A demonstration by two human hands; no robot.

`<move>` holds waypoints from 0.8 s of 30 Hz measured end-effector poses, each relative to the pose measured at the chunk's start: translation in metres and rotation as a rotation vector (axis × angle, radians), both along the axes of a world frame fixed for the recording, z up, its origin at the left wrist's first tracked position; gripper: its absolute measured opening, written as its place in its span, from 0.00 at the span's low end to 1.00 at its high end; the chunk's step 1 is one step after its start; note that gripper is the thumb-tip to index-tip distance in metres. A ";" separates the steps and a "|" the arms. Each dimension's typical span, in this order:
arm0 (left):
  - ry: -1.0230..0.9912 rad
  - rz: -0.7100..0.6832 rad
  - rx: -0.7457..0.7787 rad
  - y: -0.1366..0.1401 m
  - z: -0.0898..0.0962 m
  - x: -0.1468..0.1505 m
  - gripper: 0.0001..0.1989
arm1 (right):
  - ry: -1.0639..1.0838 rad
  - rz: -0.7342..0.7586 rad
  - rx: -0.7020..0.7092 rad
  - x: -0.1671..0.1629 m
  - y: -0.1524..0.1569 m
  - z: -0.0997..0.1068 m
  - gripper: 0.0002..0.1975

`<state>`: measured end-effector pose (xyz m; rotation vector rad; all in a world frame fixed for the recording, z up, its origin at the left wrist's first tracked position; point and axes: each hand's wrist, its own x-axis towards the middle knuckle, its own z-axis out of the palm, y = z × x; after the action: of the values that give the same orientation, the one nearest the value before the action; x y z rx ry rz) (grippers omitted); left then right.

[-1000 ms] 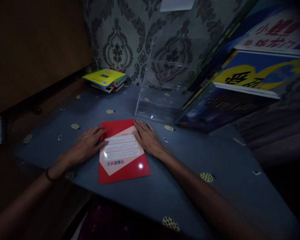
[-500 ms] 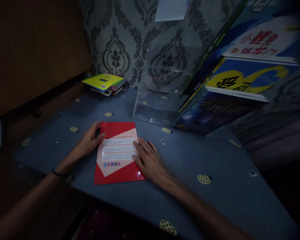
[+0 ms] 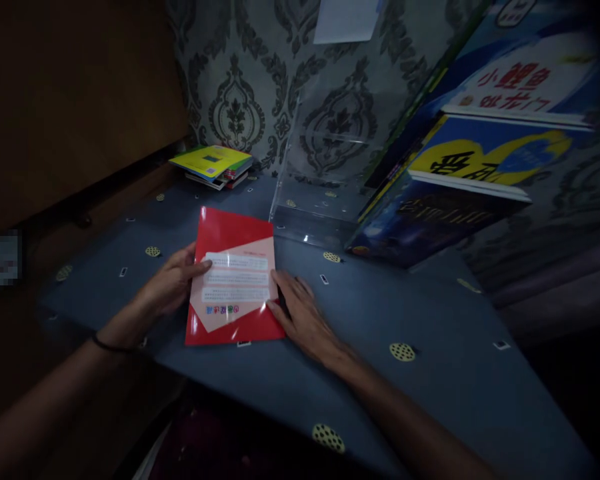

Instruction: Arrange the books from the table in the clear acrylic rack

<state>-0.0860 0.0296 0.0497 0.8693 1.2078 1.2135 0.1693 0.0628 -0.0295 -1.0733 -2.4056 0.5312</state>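
On a blue table (image 3: 445, 300), a clear stand (image 3: 307, 230) is propping picture books (image 3: 480, 160) at its right, tiered presumably so each title is showing. Before that stand, a red book (image 3: 233, 277) is being held: the left hand (image 3: 173, 280) is pinching one edge, thumb on top (likely to stop slipping), while the right hand (image 3: 307, 320) is touching the opposite edge, its grip impossible to tell.

Blue tablecloth (image 3: 360, 313) with yellow dotted prints; small stack of books (image 3: 200, 160), yellow cover on top, at the back left, between brown panel (image 3: 80, 87) and damask-type wallpaper (image 3: 237, 117). Clear plastic stand (image 3: 307, 235) near the wall, blue-covered picture books (image 3: 505, 147) tiered at its right. White sheet (image 3: 347, 23) higher up against the wallpaper, top cut off.
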 end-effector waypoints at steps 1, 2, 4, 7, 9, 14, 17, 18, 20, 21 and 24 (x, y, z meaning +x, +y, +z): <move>0.079 0.028 0.112 0.003 0.009 -0.001 0.27 | 0.060 -0.007 -0.030 0.002 0.001 0.001 0.29; 0.174 0.066 0.244 0.005 0.019 -0.003 0.26 | 0.126 -0.020 -0.066 0.003 0.001 0.001 0.28; 0.410 0.144 0.519 0.005 0.041 -0.008 0.24 | 0.280 -0.058 -0.163 0.005 0.004 0.004 0.27; 0.772 0.028 0.728 0.000 0.058 -0.019 0.19 | 0.541 -0.086 -0.384 0.007 0.012 0.009 0.28; 0.920 -0.241 0.688 -0.005 0.049 -0.028 0.17 | 0.683 -0.067 -0.545 0.007 0.018 0.013 0.33; 1.136 -0.676 0.522 -0.016 -0.022 -0.042 0.20 | 0.795 -0.039 -0.810 0.009 0.023 0.015 0.34; 1.214 -0.640 0.528 -0.022 -0.048 -0.044 0.21 | 0.784 -0.030 -0.778 0.008 0.020 0.012 0.28; 1.225 -0.625 0.535 -0.023 -0.050 -0.045 0.22 | 0.762 -0.014 -0.750 0.007 0.018 0.011 0.26; 1.238 -0.614 0.543 -0.025 -0.050 -0.045 0.22 | 0.701 0.021 -0.705 0.006 0.015 0.009 0.23; 1.244 -0.612 0.543 -0.025 -0.049 -0.045 0.23 | 0.672 0.030 -0.688 0.006 0.014 0.008 0.22; 1.289 -0.595 0.528 -0.023 -0.047 -0.047 0.23 | 0.606 0.018 -0.623 0.005 0.012 0.006 0.17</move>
<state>-0.1327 0.0067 0.0025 2.4160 1.3820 0.3644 0.1742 0.0749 -0.0236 -0.9283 -1.7433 1.4411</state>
